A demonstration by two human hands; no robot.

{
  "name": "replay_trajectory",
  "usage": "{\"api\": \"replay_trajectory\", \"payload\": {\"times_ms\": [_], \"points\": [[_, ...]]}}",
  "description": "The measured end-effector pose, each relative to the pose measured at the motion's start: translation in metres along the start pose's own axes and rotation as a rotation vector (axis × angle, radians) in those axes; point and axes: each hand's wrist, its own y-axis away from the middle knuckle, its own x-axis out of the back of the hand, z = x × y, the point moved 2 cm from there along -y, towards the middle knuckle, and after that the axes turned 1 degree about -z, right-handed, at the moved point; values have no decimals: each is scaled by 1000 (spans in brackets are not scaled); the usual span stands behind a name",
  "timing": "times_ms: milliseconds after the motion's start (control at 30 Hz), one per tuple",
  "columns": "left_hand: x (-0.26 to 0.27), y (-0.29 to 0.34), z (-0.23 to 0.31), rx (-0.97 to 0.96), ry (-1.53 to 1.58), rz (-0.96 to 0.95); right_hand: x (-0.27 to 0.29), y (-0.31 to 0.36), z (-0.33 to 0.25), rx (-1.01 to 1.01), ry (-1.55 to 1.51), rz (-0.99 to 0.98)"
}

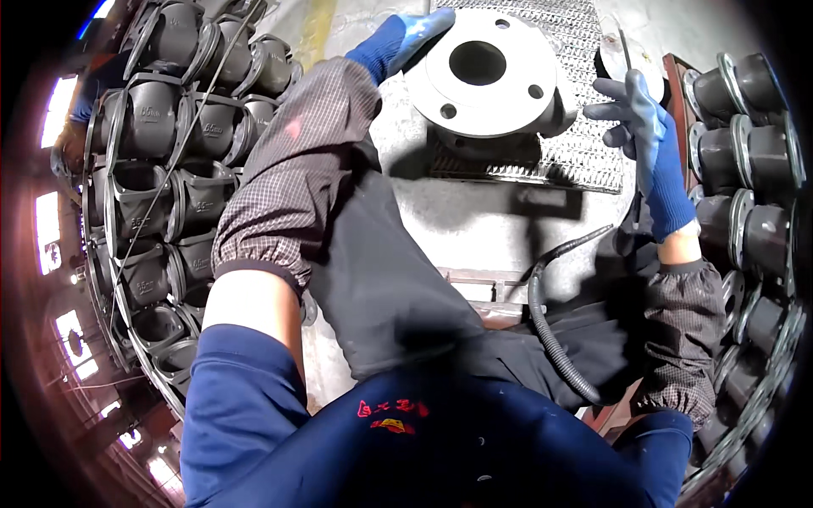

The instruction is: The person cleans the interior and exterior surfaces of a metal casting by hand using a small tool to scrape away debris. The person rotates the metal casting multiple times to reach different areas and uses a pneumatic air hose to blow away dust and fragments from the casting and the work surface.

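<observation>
A pale, brightly lit flanged casting [436, 76] stands with its round face up, showing a large centre bore and several bolt holes. My left hand [406, 41], in a blue knit glove with a coated palm, grips the flange's upper left rim; some of its fingers are hidden at the edge. To the right of the casting, my right hand [641, 123] is raised and open, its gloved fingers spread toward the casting without touching it. Under the casting lies a textured metal plate [584, 161].
Stacked dark grey flanged castings [152, 114] rise at the left, and more castings [766, 144] line the right. A black corrugated hose [542, 317] curves by my right leg. Beyond my right hand are a round pale disc [650, 74] and a thin upright rod.
</observation>
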Motion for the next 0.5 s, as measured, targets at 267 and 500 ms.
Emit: {"api": "replay_trajectory", "payload": {"times_ms": [267,500], "points": [[-36,49,59,182,-40,24,17,19,1,-26,169,20],[-61,80,79,-9,-3,96,36,21,37,-79,46,59]]}}
